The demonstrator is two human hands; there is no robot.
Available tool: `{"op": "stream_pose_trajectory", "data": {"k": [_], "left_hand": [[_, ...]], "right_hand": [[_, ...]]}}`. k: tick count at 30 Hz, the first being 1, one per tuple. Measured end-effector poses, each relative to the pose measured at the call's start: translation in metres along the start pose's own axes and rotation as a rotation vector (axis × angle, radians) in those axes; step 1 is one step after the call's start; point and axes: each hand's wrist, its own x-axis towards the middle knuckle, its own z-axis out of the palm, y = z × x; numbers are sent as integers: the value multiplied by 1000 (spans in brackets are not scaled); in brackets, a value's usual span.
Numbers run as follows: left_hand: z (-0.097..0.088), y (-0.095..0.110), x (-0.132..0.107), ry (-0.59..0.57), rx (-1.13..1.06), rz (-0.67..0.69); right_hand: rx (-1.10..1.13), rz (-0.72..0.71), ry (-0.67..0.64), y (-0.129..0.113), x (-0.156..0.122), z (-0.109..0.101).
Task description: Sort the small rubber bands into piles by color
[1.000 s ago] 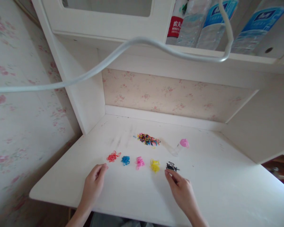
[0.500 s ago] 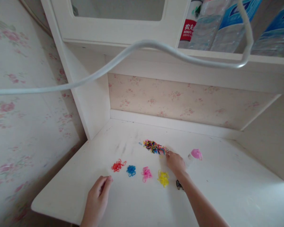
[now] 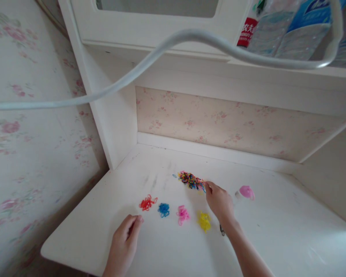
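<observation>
A mixed heap of small coloured rubber bands lies on the white desk. In front of it sit separate little piles in a row: red, blue, pink, yellow, and a black one mostly hidden under my right wrist. My right hand reaches to the heap's right edge, fingertips pinched together at the bands; what they hold is too small to see. My left hand rests on the desk near the front edge, fingers loosely curled, holding nothing.
A small clear bottle with a pink cap lies right of my right hand. A white cable hangs across the view. Water bottles stand on the shelf above. Flowered wallpaper covers the wall on the left.
My right hand left the black pile, reached forward to the mixed heap, and stays there with its fingertips pinched. My left hand has barely moved. The camera shifted slightly.
</observation>
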Motion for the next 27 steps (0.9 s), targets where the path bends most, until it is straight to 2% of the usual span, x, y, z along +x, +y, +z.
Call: {"op": "stream_pose_trajectory", "data": {"k": [4, 8, 11, 14, 17, 20, 24, 27], "left_hand": [[-1, 7, 2, -17, -14, 2], [-2, 7, 2, -23, -20, 2], [-3, 5, 0, -23, -20, 12], [-5, 3, -2, -15, -12, 25], [-6, 5, -3, -33, 7, 31], [-5, 7, -4, -53, 35, 37], [-2, 8, -5, -95, 95, 81], [-1, 6, -1, -133, 142, 76]], "right_hand": [[251, -227, -27, -52, -32, -3], [248, -463, -167, -108, -63, 7], [197, -496, -175, -135, -69, 16], [194, -478, -166, -145, -67, 19], [197, -460, -159, -136, -69, 13], [254, -443, -144, -111, -82, 4], [478, -362, -118, -54, -113, 5], [563, -174, -82, 6, -139, 16]]}}
